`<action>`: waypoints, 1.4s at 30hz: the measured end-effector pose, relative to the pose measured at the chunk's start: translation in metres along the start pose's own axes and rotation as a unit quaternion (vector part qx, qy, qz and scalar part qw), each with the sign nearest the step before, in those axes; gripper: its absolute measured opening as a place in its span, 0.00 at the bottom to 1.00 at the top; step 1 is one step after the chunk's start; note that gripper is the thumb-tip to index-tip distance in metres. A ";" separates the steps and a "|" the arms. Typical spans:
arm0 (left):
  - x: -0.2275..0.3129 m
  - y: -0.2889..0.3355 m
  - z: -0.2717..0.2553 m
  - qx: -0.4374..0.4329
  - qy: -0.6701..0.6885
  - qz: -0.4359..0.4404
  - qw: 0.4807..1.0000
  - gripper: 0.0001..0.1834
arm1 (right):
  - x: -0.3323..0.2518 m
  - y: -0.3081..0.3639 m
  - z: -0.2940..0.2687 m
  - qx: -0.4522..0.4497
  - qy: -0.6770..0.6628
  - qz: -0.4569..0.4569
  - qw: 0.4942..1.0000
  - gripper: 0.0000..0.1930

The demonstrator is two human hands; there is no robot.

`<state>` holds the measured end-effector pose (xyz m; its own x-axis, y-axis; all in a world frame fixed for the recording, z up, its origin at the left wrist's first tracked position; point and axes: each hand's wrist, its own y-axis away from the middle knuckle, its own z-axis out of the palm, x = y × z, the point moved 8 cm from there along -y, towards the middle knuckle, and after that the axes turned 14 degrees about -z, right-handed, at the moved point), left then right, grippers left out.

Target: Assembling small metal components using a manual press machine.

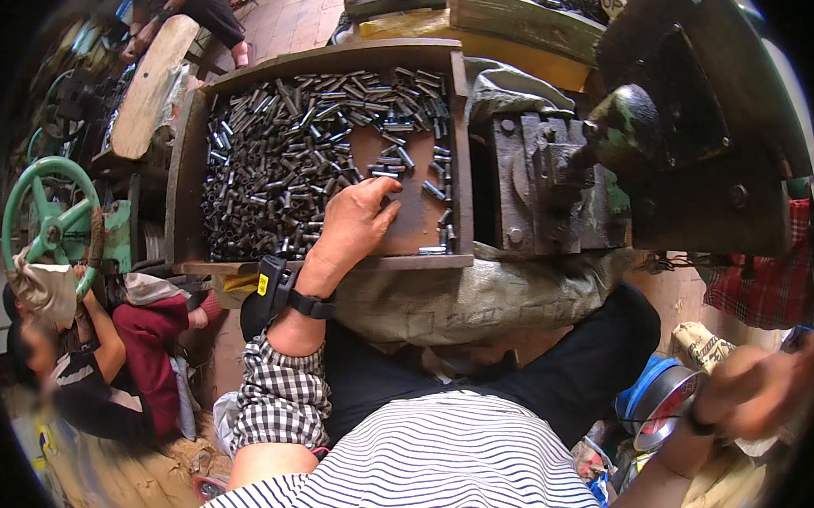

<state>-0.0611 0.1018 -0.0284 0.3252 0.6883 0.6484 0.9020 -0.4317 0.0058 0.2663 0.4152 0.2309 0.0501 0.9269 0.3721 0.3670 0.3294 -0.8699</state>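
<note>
Left hand (356,222) palm-down in the wooden tray (462,152), fingers loosely curled, gripping nothing visible. Heap of short metal tubes (285,159) just left of and ahead of the knuckles; one loose tube (387,174) at the fingertips, long axis crosswise. Right hand (749,389) far off at lower right, blurred, grip unreadable.
</note>
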 end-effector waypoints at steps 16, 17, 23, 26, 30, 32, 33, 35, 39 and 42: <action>-0.043 0.005 -0.037 0.048 -0.091 -0.031 0.994 0.09 | -0.331 0.063 0.343 -0.476 -0.234 -0.143 0.836 0.04; -0.044 0.006 -0.034 0.046 -0.090 -0.032 0.994 0.09 | -0.326 0.060 0.345 -0.453 -0.262 -0.122 0.844 0.05; -0.001 0.005 0.025 -0.023 -0.039 0.075 0.996 0.09 | -0.258 0.068 0.347 -0.347 -0.568 0.319 0.674 0.09; 0.027 -0.007 0.057 -0.014 -0.084 0.114 0.990 0.08 | -0.237 0.073 0.334 -0.306 -0.559 0.297 0.711 0.09; 0.043 -0.003 0.068 0.023 -0.137 0.163 0.977 0.08 | -0.232 0.047 0.292 -0.236 -0.543 0.168 0.788 0.10; 0.039 -0.004 0.076 0.016 -0.136 0.128 0.982 0.10 | -0.233 0.057 0.285 -0.222 -0.559 0.152 0.785 0.11; 0.029 -0.005 0.083 -0.012 -0.137 0.094 0.986 0.10 | -0.237 0.059 0.282 -0.228 -0.567 0.166 0.774 0.11; 0.023 0.002 0.087 -0.037 -0.140 0.082 0.986 0.11 | -0.244 0.062 0.276 -0.232 -0.567 0.175 0.771 0.11; 0.023 0.007 0.086 -0.042 -0.143 0.052 0.987 0.09 | -0.243 0.080 0.283 -0.256 -0.603 0.256 0.711 0.11; 0.021 0.001 0.075 -0.025 -0.020 0.043 0.999 0.10 | -0.242 0.095 0.296 -0.260 -0.648 0.306 0.647 0.15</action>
<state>-0.0322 0.1591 -0.0719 0.4125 0.6704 0.6167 0.8553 -0.5180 -0.0089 0.0144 0.2751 -0.0373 -0.3628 0.3382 -0.8684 0.9270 0.0361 -0.3732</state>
